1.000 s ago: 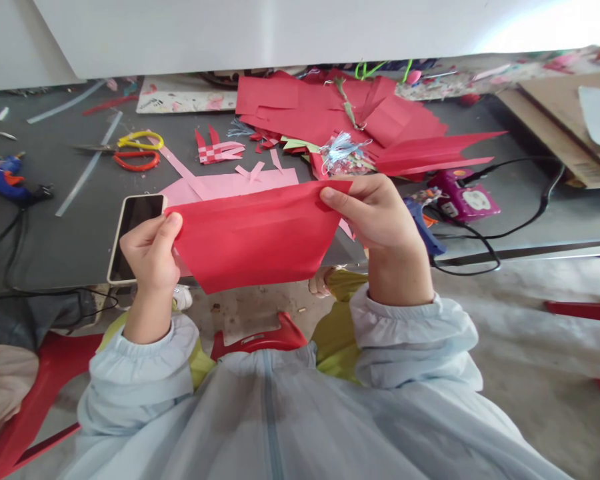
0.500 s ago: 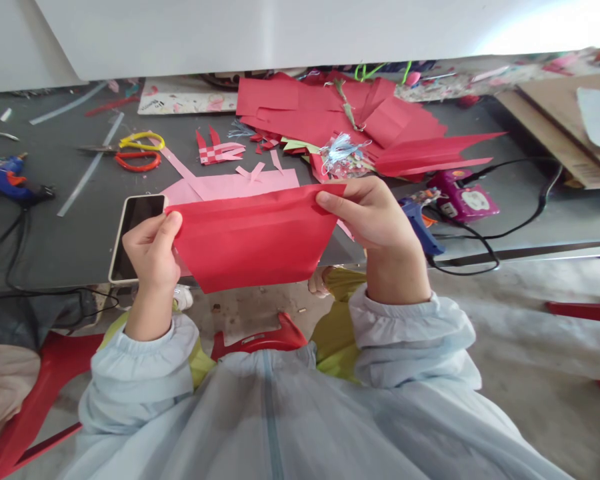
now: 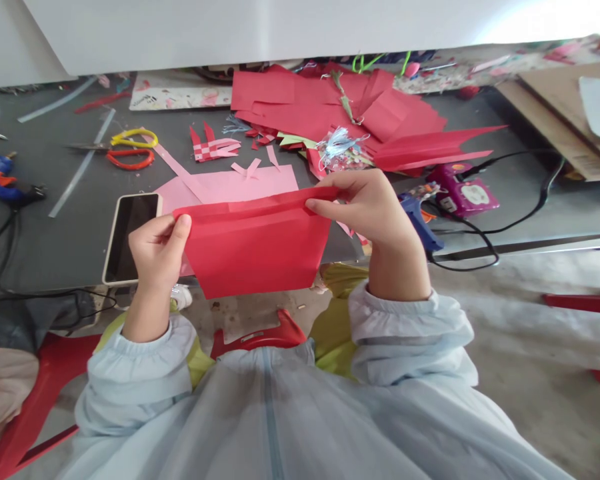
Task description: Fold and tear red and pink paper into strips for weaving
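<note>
A folded sheet of red paper (image 3: 257, 247) is held up over the near edge of the grey table (image 3: 60, 233). My left hand (image 3: 157, 250) pinches its left top corner, thumb on the front. My right hand (image 3: 367, 207) pinches its right top corner, fingers curled behind. The top edge of the sheet is folded over toward me. A pink paper sheet (image 3: 230, 187) lies on the table just behind it, and a phone (image 3: 129, 237) lies face up next to my left hand.
A heap of red paper sheets (image 3: 340, 113) fills the table's back middle. Scissors with yellow and red handles (image 3: 125, 148) lie at left, a blue glue gun (image 3: 3, 183) at far left, another glue gun (image 3: 420, 220) and a purple device (image 3: 463, 193) with cables at right. Cardboard (image 3: 560, 113) sits far right.
Both hands have drawn slightly closer together, and the top edge of the red sheet has folded over further. The view has shifted a little.
</note>
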`<act>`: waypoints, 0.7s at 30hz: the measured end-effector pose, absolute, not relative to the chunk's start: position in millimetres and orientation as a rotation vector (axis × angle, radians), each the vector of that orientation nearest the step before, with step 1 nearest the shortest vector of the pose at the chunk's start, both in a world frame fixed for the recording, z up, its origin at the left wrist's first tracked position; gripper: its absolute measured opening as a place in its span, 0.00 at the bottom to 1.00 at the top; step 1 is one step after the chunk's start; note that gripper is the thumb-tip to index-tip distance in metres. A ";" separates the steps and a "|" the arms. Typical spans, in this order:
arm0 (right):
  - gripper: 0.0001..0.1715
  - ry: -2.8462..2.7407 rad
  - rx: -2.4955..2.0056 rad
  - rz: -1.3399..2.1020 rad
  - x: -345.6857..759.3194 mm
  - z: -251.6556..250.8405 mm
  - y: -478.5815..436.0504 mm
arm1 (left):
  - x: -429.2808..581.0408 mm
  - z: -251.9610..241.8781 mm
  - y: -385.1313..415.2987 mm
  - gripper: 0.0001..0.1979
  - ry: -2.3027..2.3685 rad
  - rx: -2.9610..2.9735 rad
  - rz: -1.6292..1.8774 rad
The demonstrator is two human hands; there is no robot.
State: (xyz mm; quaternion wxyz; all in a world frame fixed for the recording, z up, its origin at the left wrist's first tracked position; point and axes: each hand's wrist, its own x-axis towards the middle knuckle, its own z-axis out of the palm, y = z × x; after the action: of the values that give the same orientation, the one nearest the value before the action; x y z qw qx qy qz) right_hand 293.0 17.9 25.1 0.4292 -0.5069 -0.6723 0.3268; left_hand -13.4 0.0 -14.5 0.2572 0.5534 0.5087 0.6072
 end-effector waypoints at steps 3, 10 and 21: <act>0.05 -1.776 -1.354 0.662 294.6 28.8 19.4 | -12.5 -13.5 -0.8 0.26 1.402 1.643 1.543; 0.03 -1.999 -1.424 0.572 281.7 41.1 18.6 | -7.5 -14.8 -1.8 0.25 1.417 1.817 1.415; 0.04 -2.221 -1.300 0.664 236.8 39.5 23.5 | 14.0 -11.8 -9.0 0.21 1.290 1.628 1.259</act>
State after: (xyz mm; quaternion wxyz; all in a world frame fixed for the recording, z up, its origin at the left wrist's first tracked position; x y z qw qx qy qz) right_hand 236.8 23.5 39.5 0.2395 -0.4749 -0.8114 0.2425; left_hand 14.0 -9.0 -11.8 0.3487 0.6283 0.4978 0.4857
